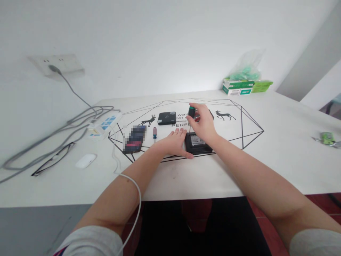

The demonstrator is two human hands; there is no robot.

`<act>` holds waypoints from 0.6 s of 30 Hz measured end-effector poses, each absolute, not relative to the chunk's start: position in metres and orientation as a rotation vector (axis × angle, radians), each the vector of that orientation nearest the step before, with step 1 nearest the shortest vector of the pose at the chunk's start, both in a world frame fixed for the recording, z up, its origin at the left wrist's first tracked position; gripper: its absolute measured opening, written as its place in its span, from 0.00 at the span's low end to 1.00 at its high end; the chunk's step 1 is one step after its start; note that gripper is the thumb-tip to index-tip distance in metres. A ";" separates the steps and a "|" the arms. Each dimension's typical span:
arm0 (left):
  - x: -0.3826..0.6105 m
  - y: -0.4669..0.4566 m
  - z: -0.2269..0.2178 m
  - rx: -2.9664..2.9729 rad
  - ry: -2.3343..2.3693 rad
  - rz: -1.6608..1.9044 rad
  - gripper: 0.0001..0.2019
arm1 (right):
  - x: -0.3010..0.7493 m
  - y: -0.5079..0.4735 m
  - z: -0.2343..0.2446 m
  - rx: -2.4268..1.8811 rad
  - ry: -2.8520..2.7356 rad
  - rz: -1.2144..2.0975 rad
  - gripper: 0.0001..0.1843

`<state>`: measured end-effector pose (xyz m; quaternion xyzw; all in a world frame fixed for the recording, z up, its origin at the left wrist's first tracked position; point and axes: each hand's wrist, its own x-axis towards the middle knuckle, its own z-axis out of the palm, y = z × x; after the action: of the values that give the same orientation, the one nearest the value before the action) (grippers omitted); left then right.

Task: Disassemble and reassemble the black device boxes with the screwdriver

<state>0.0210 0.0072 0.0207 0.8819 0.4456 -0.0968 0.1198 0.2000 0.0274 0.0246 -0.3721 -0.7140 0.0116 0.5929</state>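
My right hand (203, 122) grips a screwdriver (191, 111) by its green and black handle, the shaft pointing down. Its tip meets the far left corner area of a black device (198, 148) with a white label, lying flat on the table; the exact contact point is too small to tell. Against the left side of that device rests my left hand (176, 143), fingers stretched out and thumb along the near edge. Behind it lies a flat black box (166, 118). A second, smaller screwdriver (155, 133) lies to the left. Part of a dark object behind my right hand is hidden.
Left on the table (165, 181) are a phone (134, 139), a white mouse (86, 160), glasses (53, 159) and a power strip (105, 125) with grey cables. A white cable (138, 199) crosses my left arm. Boxes (238, 86) stand at the back right, a green object (327, 138) far right.
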 end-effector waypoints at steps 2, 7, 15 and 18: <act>0.021 0.007 0.021 2.578 1.305 -0.293 0.77 | 0.200 0.028 0.024 -0.857 -1.659 0.035 0.24; 0.022 0.006 0.024 2.572 1.312 -0.310 0.76 | 0.201 0.029 0.023 -0.855 -1.657 0.087 0.26; 0.021 0.008 0.020 2.581 1.298 -0.301 0.75 | 0.203 0.028 0.026 -0.851 -1.612 0.080 0.25; 0.019 0.010 0.017 2.589 1.278 -0.284 0.75 | 0.202 0.029 0.024 -0.845 -1.642 0.093 0.24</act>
<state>0.0195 0.0099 0.0169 0.8859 0.4374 -0.0972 0.1198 0.2021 0.0287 0.0238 -0.3648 -0.7089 0.0402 0.6023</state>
